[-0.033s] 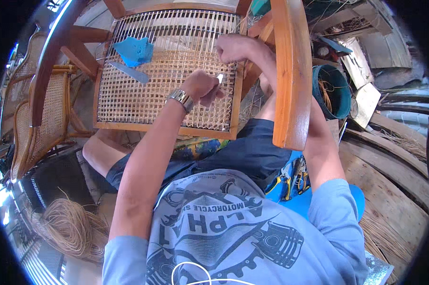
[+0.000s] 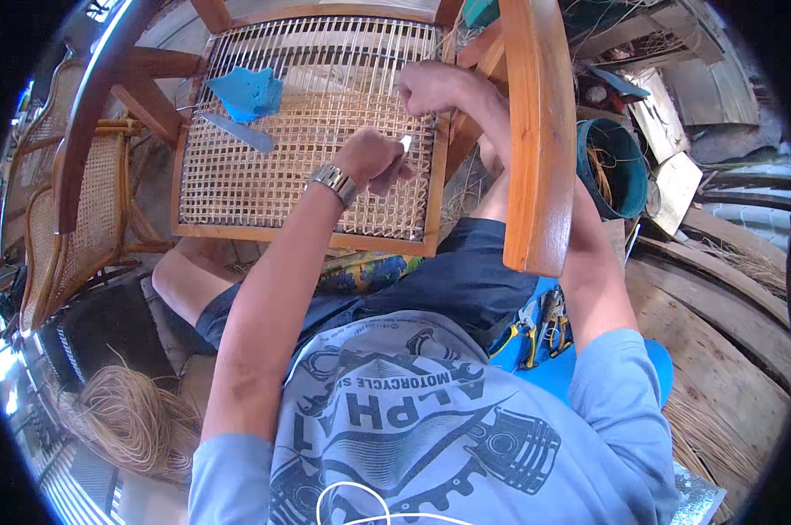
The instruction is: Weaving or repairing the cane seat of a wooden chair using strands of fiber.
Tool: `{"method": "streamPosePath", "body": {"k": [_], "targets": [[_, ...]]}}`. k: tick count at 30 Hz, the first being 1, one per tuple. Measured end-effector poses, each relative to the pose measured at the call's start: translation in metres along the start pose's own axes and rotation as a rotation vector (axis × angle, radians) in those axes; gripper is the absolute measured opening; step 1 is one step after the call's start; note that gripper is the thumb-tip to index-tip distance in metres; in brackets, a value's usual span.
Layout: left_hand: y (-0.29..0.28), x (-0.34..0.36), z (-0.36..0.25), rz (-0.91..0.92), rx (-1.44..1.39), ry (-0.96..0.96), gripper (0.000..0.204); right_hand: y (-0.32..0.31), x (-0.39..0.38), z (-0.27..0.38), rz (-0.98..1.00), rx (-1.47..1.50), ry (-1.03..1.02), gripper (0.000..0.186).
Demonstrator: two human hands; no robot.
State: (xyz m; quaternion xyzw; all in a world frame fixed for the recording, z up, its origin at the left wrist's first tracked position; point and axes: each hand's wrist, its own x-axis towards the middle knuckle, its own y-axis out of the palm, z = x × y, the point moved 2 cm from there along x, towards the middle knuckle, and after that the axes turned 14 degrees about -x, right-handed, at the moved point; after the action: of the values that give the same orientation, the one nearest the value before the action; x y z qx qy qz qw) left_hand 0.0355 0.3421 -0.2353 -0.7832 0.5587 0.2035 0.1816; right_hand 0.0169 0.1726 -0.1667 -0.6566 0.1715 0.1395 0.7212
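A wooden chair seat (image 2: pixel 304 241) lies before me, woven with cane strands: dense in the near part, mostly lengthwise strands in the far part. My left hand (image 2: pixel 374 162), a metal watch on its wrist, is closed low over the weave near the seat's right side. A small white tip (image 2: pixel 406 143) shows at its fingers; the rest is hidden. My right hand (image 2: pixel 430 90) reaches past the armrest (image 2: pixel 538 140) and is closed at the right frame rail; what it grips cannot be made out. A jagged blue piece (image 2: pixel 247 94) and a flat grey blade (image 2: pixel 238 133) lie on the weave.
Yellow-handled pliers (image 2: pixel 522 339) lie on something blue by my right side. A green bucket (image 2: pixel 623 175) with strands stands at the right. A coil of cane (image 2: pixel 124 416) lies at the lower left, and a cane-woven chair (image 2: pixel 80 206) stands at the left.
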Motion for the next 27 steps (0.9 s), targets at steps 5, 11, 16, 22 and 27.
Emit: {"method": "streamPosePath", "body": {"k": [5,11,16,22,27], "targets": [[0.010,-0.002,-0.002,0.039,0.673,0.389,0.020,0.009,0.005,0.002,-0.043,-0.071,0.013,0.010],[0.035,0.000,0.005,-0.403,0.032,0.084,0.024,0.014,0.011,0.000,-0.054,-0.133,-0.019,0.013],[0.036,-0.004,-0.003,-0.460,0.002,0.119,0.032,0.016,0.014,-0.005,-0.109,-0.143,-0.048,0.014],[0.033,0.000,0.000,-0.363,-0.243,-0.043,0.032,0.023,0.016,0.006,-0.041,-0.125,-0.051,0.009],[0.011,0.009,-0.006,0.013,1.103,0.218,0.024,0.024,0.007,0.012,0.026,-0.218,-0.097,0.003]]}}
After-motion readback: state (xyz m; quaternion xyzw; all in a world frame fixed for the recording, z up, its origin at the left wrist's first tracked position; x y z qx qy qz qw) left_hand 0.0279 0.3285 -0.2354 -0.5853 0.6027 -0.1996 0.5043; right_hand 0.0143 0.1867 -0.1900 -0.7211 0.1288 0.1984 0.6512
